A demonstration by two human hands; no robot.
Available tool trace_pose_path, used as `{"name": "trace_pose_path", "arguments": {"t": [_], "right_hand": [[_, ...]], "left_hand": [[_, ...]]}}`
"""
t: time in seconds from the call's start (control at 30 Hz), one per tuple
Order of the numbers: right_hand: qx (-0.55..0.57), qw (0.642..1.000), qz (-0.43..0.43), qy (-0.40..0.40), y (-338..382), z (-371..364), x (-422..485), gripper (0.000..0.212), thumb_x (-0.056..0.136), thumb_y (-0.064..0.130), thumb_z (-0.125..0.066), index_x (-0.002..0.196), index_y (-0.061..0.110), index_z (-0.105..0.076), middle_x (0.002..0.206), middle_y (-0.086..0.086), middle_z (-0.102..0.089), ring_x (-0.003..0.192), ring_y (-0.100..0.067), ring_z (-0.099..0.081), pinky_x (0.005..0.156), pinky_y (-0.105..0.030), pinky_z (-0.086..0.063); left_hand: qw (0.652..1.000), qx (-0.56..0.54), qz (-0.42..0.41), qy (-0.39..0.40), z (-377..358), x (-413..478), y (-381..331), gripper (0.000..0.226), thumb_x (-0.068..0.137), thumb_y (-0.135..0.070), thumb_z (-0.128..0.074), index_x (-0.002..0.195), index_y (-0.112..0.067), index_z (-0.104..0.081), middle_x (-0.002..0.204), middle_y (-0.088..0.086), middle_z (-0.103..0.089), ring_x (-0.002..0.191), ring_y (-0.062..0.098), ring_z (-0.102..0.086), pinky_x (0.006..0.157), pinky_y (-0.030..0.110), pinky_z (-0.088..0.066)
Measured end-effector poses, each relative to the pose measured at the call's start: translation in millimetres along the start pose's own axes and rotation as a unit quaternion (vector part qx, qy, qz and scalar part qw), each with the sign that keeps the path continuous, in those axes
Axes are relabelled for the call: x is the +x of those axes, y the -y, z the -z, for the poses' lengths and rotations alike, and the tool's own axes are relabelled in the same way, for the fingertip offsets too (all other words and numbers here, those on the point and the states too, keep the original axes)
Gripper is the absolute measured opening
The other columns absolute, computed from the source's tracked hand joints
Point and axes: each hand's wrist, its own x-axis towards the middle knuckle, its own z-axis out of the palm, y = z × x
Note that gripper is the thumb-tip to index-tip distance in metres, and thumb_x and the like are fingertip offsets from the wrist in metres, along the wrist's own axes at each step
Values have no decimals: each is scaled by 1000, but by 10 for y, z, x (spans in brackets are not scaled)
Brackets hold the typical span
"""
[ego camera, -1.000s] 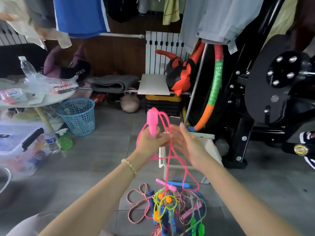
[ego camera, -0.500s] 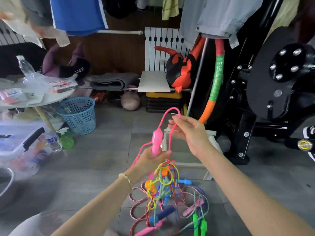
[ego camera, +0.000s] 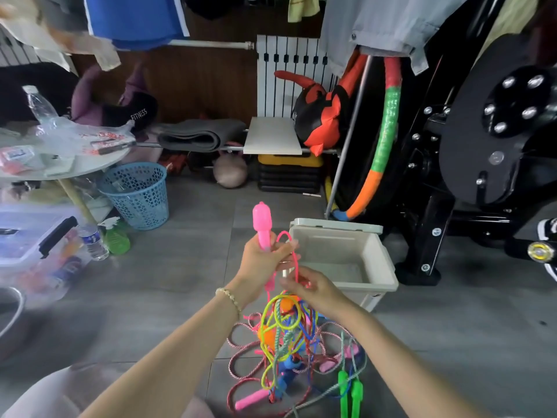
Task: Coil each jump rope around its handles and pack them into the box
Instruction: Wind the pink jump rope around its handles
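Note:
My left hand (ego camera: 261, 262) holds the pink jump rope handle (ego camera: 262, 224) upright above the floor. A loop of the pink rope (ego camera: 297, 260) arcs over my fingers and runs down into my right hand (ego camera: 313, 289), which pinches it just below and right of the left hand. Under both hands lies a tangled pile of jump ropes (ego camera: 289, 348) in yellow, blue, red, green and pink, with green handles (ego camera: 349, 393) at the lower right. The open beige box (ego camera: 379, 257) stands on the floor right behind my hands and holds no ropes.
A blue mesh basket (ego camera: 137, 194) and a green spray bottle (ego camera: 116, 238) stand at the left by a round table (ego camera: 90, 165). A clear lidded bin (ego camera: 33, 236) sits at far left. Black gym equipment (ego camera: 482, 152) and a hoop (ego camera: 382, 140) rise at the right.
My right hand has dropped from above the handle to below it, carrying the pink rope down around the handle. The left hand has raised the handle slightly.

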Motion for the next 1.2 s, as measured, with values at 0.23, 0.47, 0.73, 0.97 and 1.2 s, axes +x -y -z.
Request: {"name": "trace_pose_path", "arguments": {"t": [0.23, 0.47, 0.73, 0.97, 1.2], "right_hand": [[-116, 993, 22, -6, -220, 13, -121, 49, 56, 51, -80, 84, 22, -52, 79, 4, -48, 69, -11, -46, 68, -30, -41], [-101, 994, 15, -37, -281, 96, -207, 42, 64, 32, -83, 71, 19, -44, 55, 15, -45, 56, -9, -40, 59, -28, -37], [69, 990, 16, -119, -44, 301, -160, 37, 75, 8, -76, 73, 15, -40, 72, -2, -58, 68, -15, -56, 65, -25, -47], [195, 975, 30, -102, 99, 318, -83, 45, 83, -3, -63, 71, 20, -26, 62, 0, -54, 53, -6, -56, 55, -18, -46], [236, 966, 30, -105, 180, 355, -75, 44, 84, 7, -66, 68, 20, -27, 54, 5, -43, 45, -5, -45, 47, -17, -42]], "left_hand": [[996, -72, -8, -53, 55, 22, -33, 42, 81, 2, -70, 74, -16, -33, 67, 10, -62, 59, 19, -69, 65, 36, -60], [997, -70, -17, -14, -39, 23, -137, 38, 85, -2, -67, 73, -16, -34, 68, 9, -65, 61, 16, -69, 57, 25, -58], [981, 129, 79, 123, 16, -253, 332, 31, 98, -30, -46, 99, -5, -63, 96, 5, -73, 74, 0, -68, 77, 21, -56], [958, 249, 19, 141, 49, -318, 441, 70, 90, -61, -39, 97, 5, -61, 76, 7, -54, 70, 15, -48, 67, 31, -40], [968, 225, -11, 111, 25, -358, 392, 54, 89, -50, -51, 85, 4, -55, 65, 10, -45, 56, 18, -42, 51, 28, -37]]}}
